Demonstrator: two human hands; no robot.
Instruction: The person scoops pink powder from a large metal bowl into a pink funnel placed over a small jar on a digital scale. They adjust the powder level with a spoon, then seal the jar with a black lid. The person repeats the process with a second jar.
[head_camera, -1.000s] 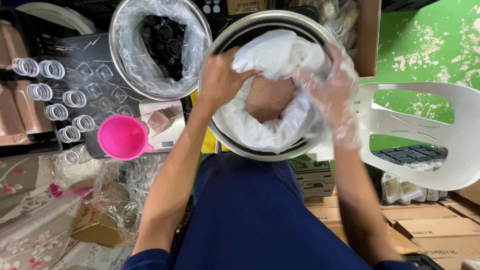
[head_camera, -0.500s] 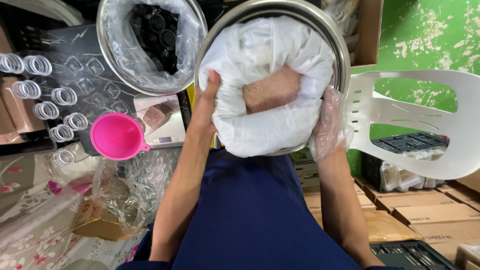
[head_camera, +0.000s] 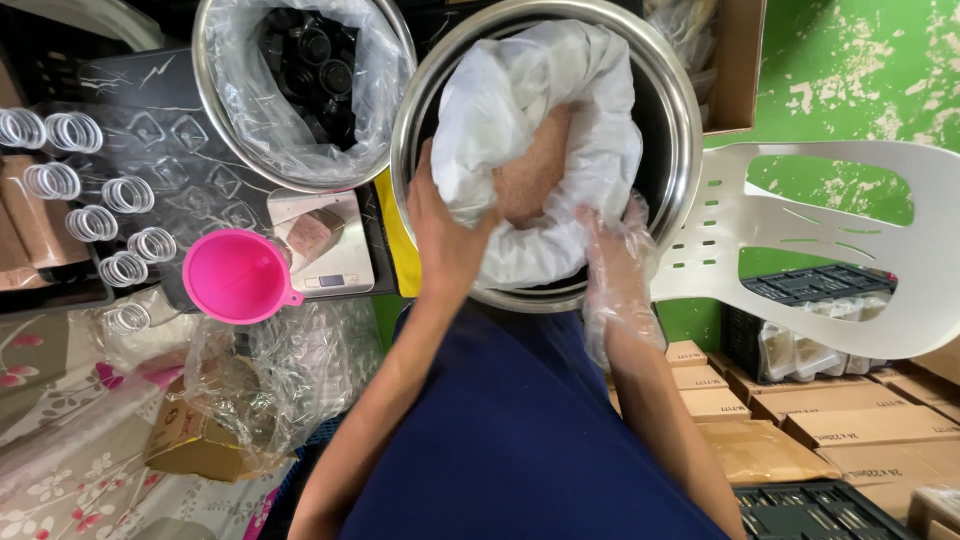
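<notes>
White plastic bag (head_camera: 545, 120) of brown powder (head_camera: 530, 170) sits in a steel bowl (head_camera: 670, 130); bare left hand (head_camera: 445, 235) and gloved right hand (head_camera: 612, 255) both grasp its near folds, keeping the mouth open.

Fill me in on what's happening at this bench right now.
A person grips a white plastic bag of brownish powder sitting in a big steel bowl. The bare left hand clutches the bag's near-left edge; the right hand, in a thin clear glove, holds its lower right. A pink funnel lies nearby.

Left hand (head_camera: 445, 235) bare, right hand (head_camera: 612, 262) (gloved) clenched.
</notes>
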